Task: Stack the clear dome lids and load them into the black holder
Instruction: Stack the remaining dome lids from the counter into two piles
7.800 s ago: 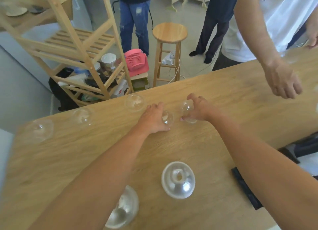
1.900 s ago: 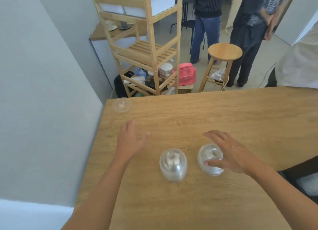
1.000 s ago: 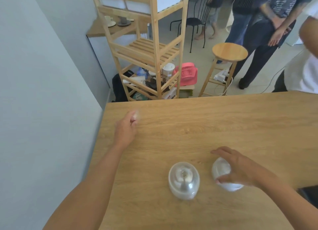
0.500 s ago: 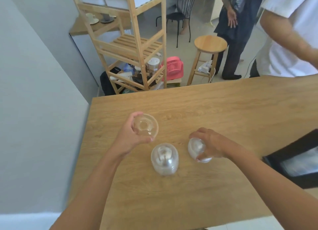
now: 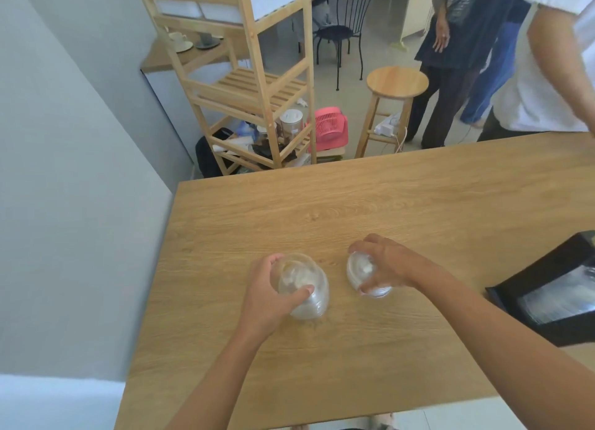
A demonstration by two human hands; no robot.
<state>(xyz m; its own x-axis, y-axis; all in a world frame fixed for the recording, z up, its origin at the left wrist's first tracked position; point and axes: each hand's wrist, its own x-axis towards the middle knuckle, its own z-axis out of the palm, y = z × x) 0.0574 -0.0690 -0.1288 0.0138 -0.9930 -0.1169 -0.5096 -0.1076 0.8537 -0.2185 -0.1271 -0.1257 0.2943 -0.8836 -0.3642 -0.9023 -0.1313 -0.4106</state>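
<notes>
The left hand [image 5: 269, 296] was wrapped around a pile of clear dome lids [image 5: 304, 288], with the thumb pressed on its near side. The pile sat on the table [image 5: 354, 204]. The right hand [image 5: 386, 264] was curled over a second pile of lids [image 5: 363, 273], with fingers on its top and side. This pile sat on the table too, just beside the first one but not touching it.

The table was light wood with wavy lines in it. The rest of its top was bare. At its right edge sat the black holder [image 5: 547, 284]. Something clear and shiny lay inside it, too blurry to tell what.

A plain grey wall [image 5: 74, 172] stood on the left. Past the far edge of the table stood a tall wooden shelf [image 5: 248, 85] with jars and bags on its bottom level. A pink fan [image 5: 328, 128] sat on the floor next to it. A round wooden stool [image 5: 397, 83] stood near the fan, and a black chair [image 5: 338, 30] stood further back. A person in a white shirt [image 5: 541, 85] stood at the far right corner of the table. Another person in dark clothes [image 5: 457, 43] stood behind the stool.
</notes>
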